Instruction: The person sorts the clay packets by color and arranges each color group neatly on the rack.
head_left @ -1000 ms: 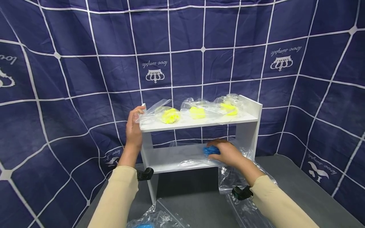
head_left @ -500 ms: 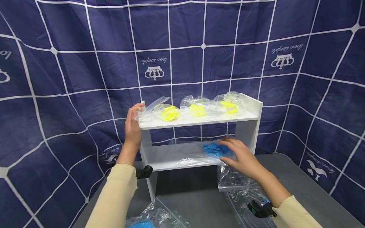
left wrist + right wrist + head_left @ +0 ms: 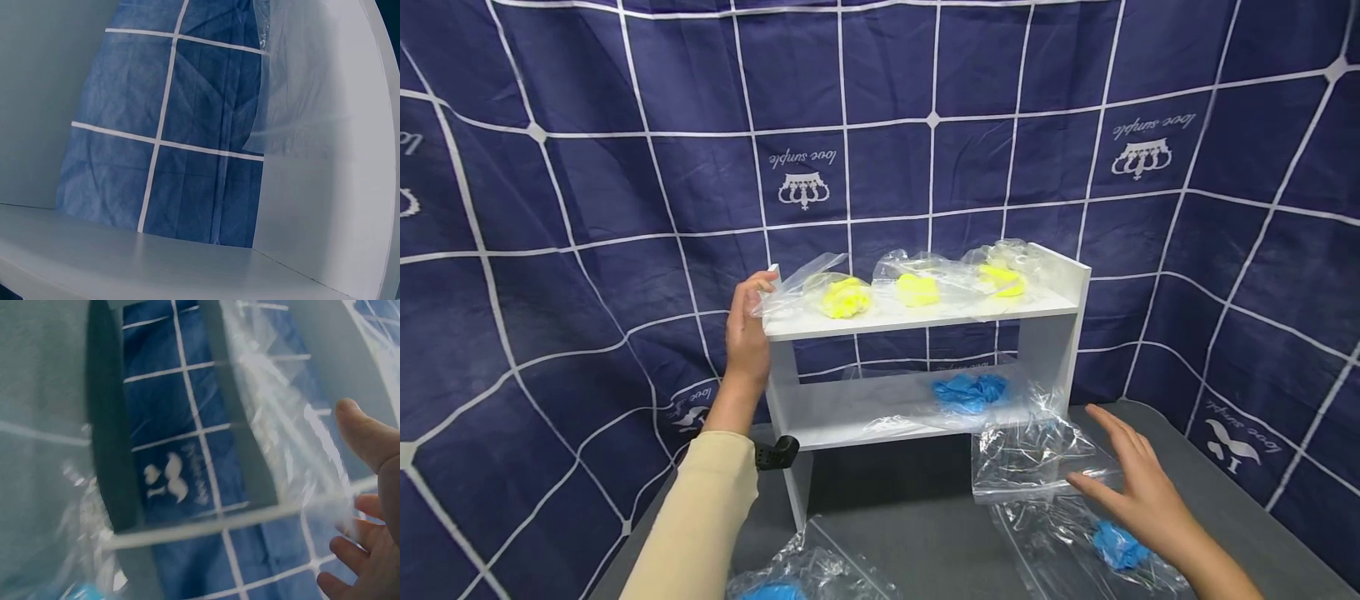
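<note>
A white two-tier shelf (image 3: 887, 325) stands in the middle of the head view. My left hand (image 3: 747, 333) holds its left side panel near the top, fingertips bent over the edge. A clear plastic bag with a crumpled blue lump (image 3: 970, 392) lies on the lower tier, toward the right. My right hand (image 3: 1150, 492) is off the shelf at the right, fingers spread and holding nothing. It is near a clear zip bag (image 3: 1026, 458) hanging off the lower tier. On the upper tier lie clear bags with yellow lumps (image 3: 847, 297). The left wrist view shows no hand.
Another clear bag with a blue lump (image 3: 1117, 546) lies on the grey surface (image 3: 917, 533) below the right hand. A further bag (image 3: 820, 575) with blue inside lies at the front left. A navy gridded cloth (image 3: 887, 150) hangs behind the shelf.
My right hand has let go of the blue lump's bag on the lower tier and drawn back toward the lower right. The left hand stays at the shelf's side.
</note>
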`<state>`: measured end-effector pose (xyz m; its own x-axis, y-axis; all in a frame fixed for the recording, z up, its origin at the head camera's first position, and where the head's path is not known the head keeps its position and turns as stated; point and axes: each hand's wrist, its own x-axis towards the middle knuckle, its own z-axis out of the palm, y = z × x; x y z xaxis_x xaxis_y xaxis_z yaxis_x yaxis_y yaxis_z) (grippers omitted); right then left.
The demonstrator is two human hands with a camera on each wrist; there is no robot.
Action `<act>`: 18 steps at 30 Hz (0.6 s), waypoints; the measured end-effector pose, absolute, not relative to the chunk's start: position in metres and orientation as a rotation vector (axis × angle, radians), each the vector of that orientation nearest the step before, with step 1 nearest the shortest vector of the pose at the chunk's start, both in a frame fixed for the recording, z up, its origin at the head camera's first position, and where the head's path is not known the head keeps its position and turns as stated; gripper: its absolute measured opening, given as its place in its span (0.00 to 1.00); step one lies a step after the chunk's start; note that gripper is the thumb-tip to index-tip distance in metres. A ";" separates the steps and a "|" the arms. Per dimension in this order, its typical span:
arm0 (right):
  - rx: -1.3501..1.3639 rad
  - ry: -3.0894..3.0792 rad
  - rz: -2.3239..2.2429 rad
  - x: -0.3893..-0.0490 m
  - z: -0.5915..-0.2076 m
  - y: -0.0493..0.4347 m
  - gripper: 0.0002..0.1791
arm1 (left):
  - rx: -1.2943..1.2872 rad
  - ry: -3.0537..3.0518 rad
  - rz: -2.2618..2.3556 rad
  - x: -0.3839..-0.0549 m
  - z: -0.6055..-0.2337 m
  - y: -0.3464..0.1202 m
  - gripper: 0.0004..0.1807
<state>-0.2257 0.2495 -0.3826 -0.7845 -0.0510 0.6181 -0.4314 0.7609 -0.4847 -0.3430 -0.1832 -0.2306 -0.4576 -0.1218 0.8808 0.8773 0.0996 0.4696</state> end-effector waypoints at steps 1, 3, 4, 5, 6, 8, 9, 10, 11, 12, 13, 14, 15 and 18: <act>0.334 -2.379 0.856 -0.223 -0.387 0.254 0.50 | -0.776 -1.532 -1.494 -0.343 -0.230 -0.183 0.22; 0.289 -2.413 0.872 -0.219 -0.397 0.261 0.49 | -0.775 -1.536 -1.492 -0.342 -0.230 -0.183 0.22; 0.270 -2.428 0.875 -0.218 -0.401 0.265 0.49 | -0.773 -1.536 -1.491 -0.342 -0.230 -0.183 0.22; 0.247 -2.452 0.872 -0.217 -0.405 0.269 0.48 | -0.770 -1.538 -1.491 -0.341 -0.230 -0.183 0.22; 0.235 -2.468 0.865 -0.216 -0.410 0.272 0.47 | -0.767 -1.539 -1.492 -0.341 -0.230 -0.183 0.22; 0.232 -2.484 0.843 -0.217 -0.420 0.279 0.46 | -0.756 -1.539 -1.492 -0.341 -0.230 -0.184 0.22; 0.234 -2.490 0.828 -0.217 -0.426 0.282 0.45 | -0.752 -1.540 -1.493 -0.340 -0.230 -0.184 0.22; 0.228 -2.505 0.810 -0.218 -0.432 0.285 0.45 | -0.750 -1.542 -1.494 -0.340 -0.230 -0.184 0.21; 0.223 -2.517 0.786 -0.218 -0.438 0.287 0.45 | -0.753 -1.543 -1.496 -0.340 -0.230 -0.184 0.21; 0.234 -2.520 0.762 -0.219 -0.446 0.290 0.44 | -0.758 -1.546 -1.497 -0.340 -0.230 -0.184 0.21; 0.250 -2.518 0.735 -0.219 -0.453 0.293 0.43 | -0.763 -1.547 -1.502 -0.340 -0.229 -0.184 0.21; 0.268 -2.509 0.705 -0.220 -0.460 0.295 0.42 | -0.768 -1.547 -1.505 -0.340 -0.229 -0.183 0.20; 0.292 -2.508 0.706 -0.221 -0.466 0.297 0.40 | -0.771 -1.547 -1.506 -0.340 -0.229 -0.183 0.20; 0.375 -2.452 0.657 -0.224 -0.484 0.303 0.36 | -0.769 -1.544 -1.500 -0.340 -0.229 -0.183 0.20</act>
<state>-0.2244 0.3030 -0.4837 -0.7998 -0.1177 0.5886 -0.3963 0.8400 -0.3706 -0.3402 -0.1827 -0.2288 -0.4683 -0.1194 0.8755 0.8717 0.0998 0.4798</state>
